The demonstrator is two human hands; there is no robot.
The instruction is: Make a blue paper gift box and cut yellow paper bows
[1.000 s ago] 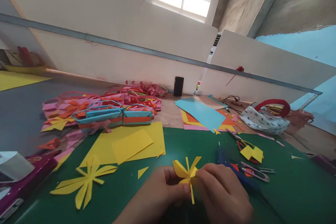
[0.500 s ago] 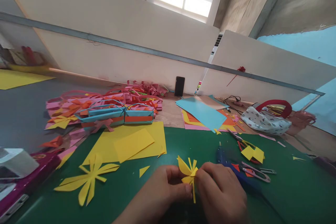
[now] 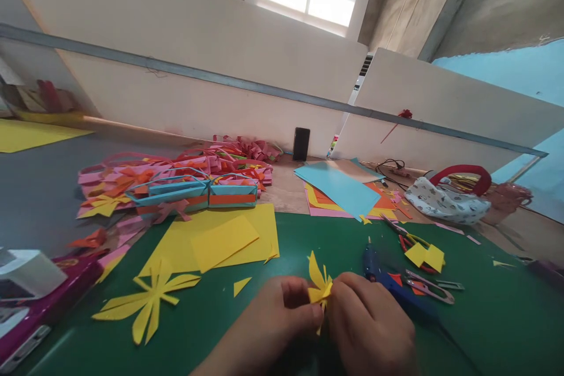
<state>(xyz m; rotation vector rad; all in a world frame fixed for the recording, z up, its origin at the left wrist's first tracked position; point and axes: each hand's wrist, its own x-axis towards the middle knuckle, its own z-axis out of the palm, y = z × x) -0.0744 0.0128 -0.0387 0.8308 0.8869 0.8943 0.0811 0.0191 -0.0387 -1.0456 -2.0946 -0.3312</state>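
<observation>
A small yellow paper flower [image 3: 321,288] with narrow petals is held between both hands above the green mat [image 3: 211,329]. My left hand [image 3: 277,320] pinches its left side between thumb and fingers. On the other side, the curled fingers of my right hand [image 3: 372,320] grip the petals and hide part of them. A larger yellow paper cutout [image 3: 152,301] with several spread petals lies flat to the left. Between it and my left hand is a yellow triangular scrap [image 3: 241,286]. The blue glue gun [image 3: 403,294] rests just beyond my right hand.
Scissors [image 3: 416,242], a yellow paper piece [image 3: 426,256] and snips [image 3: 429,288] lie at right. Yellow sheets [image 3: 224,244] and blue-orange paper boxes [image 3: 231,195] stand left of centre. Behind are coloured sheets [image 3: 339,185], a phone [image 3: 301,144] and a cloth bag [image 3: 445,202]. A purple machine [image 3: 66,288] is at left.
The small flower has turned between my fingers. Its upper petal now points more upward, and the long strip below shows less. Both hands stay in nearly the same place.
</observation>
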